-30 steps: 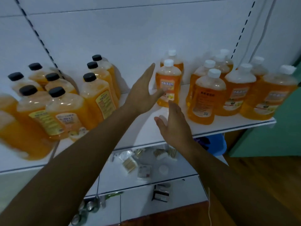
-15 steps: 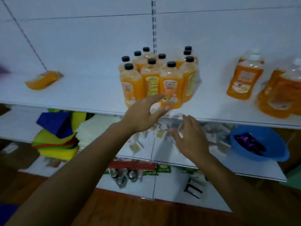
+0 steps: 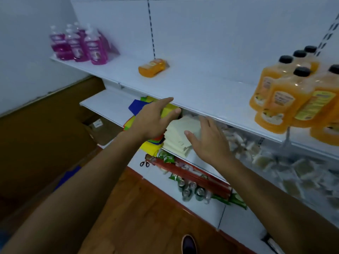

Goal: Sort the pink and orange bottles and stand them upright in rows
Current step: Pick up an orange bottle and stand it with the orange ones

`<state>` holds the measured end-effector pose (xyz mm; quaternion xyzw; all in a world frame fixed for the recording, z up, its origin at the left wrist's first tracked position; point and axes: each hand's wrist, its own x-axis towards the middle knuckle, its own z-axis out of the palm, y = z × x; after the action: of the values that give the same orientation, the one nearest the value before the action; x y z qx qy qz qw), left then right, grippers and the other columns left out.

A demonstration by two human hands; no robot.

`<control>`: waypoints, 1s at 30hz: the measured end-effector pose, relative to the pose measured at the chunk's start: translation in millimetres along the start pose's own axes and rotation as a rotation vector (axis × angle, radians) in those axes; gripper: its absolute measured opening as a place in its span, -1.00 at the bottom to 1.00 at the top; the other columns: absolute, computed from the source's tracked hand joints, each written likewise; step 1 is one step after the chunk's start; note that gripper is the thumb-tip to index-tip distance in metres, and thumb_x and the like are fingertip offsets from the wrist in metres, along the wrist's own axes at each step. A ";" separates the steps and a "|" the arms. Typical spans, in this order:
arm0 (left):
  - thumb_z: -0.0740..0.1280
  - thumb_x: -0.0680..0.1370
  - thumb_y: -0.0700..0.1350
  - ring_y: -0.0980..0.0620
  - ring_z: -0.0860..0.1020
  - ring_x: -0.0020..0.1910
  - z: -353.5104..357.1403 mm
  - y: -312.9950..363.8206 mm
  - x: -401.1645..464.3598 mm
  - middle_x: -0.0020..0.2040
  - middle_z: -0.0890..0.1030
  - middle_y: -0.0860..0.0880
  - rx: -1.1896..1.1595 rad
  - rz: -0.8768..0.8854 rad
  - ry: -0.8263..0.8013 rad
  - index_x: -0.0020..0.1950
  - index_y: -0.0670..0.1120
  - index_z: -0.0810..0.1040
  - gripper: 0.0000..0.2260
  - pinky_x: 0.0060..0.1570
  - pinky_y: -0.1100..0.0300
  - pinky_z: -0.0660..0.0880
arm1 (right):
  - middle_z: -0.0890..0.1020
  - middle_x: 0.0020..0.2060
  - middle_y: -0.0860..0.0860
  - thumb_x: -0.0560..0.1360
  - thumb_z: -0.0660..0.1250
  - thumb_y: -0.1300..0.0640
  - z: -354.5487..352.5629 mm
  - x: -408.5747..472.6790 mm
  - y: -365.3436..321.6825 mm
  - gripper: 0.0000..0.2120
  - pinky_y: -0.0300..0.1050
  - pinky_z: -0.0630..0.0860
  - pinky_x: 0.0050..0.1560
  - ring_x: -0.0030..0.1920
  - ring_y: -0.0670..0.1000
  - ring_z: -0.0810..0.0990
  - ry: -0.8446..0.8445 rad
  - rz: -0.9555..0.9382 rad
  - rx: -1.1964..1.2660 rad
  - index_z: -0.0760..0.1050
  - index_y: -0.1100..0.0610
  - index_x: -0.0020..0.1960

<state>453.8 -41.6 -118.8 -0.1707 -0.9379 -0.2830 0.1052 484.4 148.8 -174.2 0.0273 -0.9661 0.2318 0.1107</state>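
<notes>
1. Closest to me, both forearms reach forward over the wooden floor (image 3: 139, 213), and a dark shoe tip (image 3: 189, 243) pokes in at the bottom edge.
2. My left hand (image 3: 152, 121) is out in the air with fingers spread and relaxed, holding nothing, its fingertips up at the front lip of the upper shelf (image 3: 201, 88).
3. My right hand (image 3: 209, 142) hangs just beside the left, palm turned inward, fingers straight and loose, gripping nothing either.
4. Directly behind and under both hands, on the shelf below, I see a stack of pale cream cloths (image 3: 180, 136), and colourful folded cloths (image 3: 145, 107) behind the left hand.
5. Lower still, beneath the hands: small scissors (image 3: 144, 163), a long red pack (image 3: 192, 176) and a cluster of cans (image 3: 190, 189).
6. Beyond the left hand's fingertips, one orange bottle (image 3: 151, 67) lies on its side on the upper shelf, alone and well apart from both hands.
7. Off to the right of my right hand, the black-capped orange bottles (image 3: 286, 96) stand upright, bunched together.
8. Farthest out, up and left of the left hand, the pink bottles (image 3: 80, 45) stand upright in a tight group at the shelf's far end, somewhat blurred.
</notes>
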 end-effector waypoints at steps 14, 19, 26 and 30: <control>0.19 0.56 0.26 -0.01 0.32 0.44 -19.9 -150.0 169.1 0.47 0.38 -0.02 0.081 -0.152 0.016 0.52 0.00 0.28 -0.41 0.38 0.07 0.26 | 0.21 0.49 0.12 0.56 0.22 -0.18 78.3 238.4 -56.1 -0.35 0.09 0.31 0.34 0.44 0.18 0.24 -0.046 -0.105 0.014 0.14 0.12 0.52; 0.23 0.57 0.23 -0.05 0.33 0.44 -23.9 -210.4 248.6 0.48 0.36 -0.04 0.069 -0.106 0.042 0.50 -0.04 0.30 -0.42 0.37 0.06 0.26 | 0.25 0.47 0.12 0.56 0.21 -0.18 105.8 313.7 -73.9 -0.35 0.06 0.31 0.35 0.43 0.16 0.27 -0.035 -0.007 0.059 0.15 0.13 0.52; 0.25 0.49 0.34 -0.11 0.45 0.33 -31.4 -291.6 347.7 0.43 0.42 -0.10 -0.069 -0.220 -0.151 0.52 -0.07 0.22 -0.26 0.28 -0.01 0.41 | 0.43 0.34 0.19 0.58 0.19 -0.17 129.4 433.7 -108.1 -0.40 -0.04 0.36 0.22 0.33 0.18 0.42 0.060 0.326 0.279 0.25 0.21 0.44; 0.34 0.49 0.25 -0.04 0.59 -0.01 -31.2 -305.3 372.1 0.14 0.61 -0.12 -0.266 -0.272 -0.322 0.31 -0.16 0.47 -0.41 0.05 0.05 0.55 | 0.41 0.37 0.16 0.56 0.18 -0.23 138.6 472.9 -120.3 -0.33 -0.09 0.40 0.18 0.32 0.16 0.43 0.016 0.523 0.450 0.23 0.22 0.45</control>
<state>-1.2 -200.9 -135.0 -0.0979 -0.9115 -0.3847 -0.1080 8.4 -21.9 -134.2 -0.1993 -0.8641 0.4599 0.0461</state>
